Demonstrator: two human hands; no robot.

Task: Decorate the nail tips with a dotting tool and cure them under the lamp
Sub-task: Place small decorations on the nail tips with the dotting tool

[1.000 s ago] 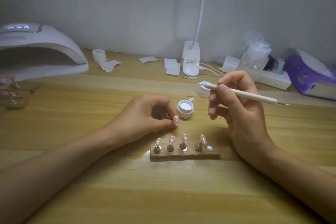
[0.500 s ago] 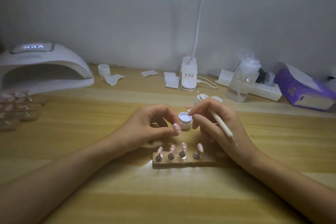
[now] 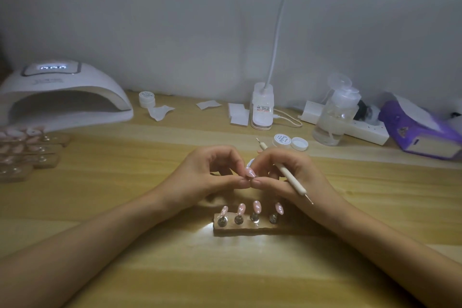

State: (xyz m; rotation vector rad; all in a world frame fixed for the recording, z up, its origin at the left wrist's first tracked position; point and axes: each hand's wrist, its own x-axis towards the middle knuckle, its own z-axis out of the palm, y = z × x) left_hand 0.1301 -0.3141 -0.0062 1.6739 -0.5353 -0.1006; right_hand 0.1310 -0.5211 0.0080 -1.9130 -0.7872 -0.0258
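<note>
Nail tip [image 3: 249, 172] sat pinched by left hand [image 3: 205, 177] fingers; right hand [image 3: 308, 174] gripped the dotting tool [image 3: 291, 179]. Lid [image 3: 281, 140] words were too blurry.

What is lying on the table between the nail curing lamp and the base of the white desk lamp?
In the head view: a small closed white jar, a crumpled wipe and a few flat white pads.

Left hand [image 3: 203, 174], right hand [image 3: 295, 174], fingertips [image 3: 243, 183] together.
</note>
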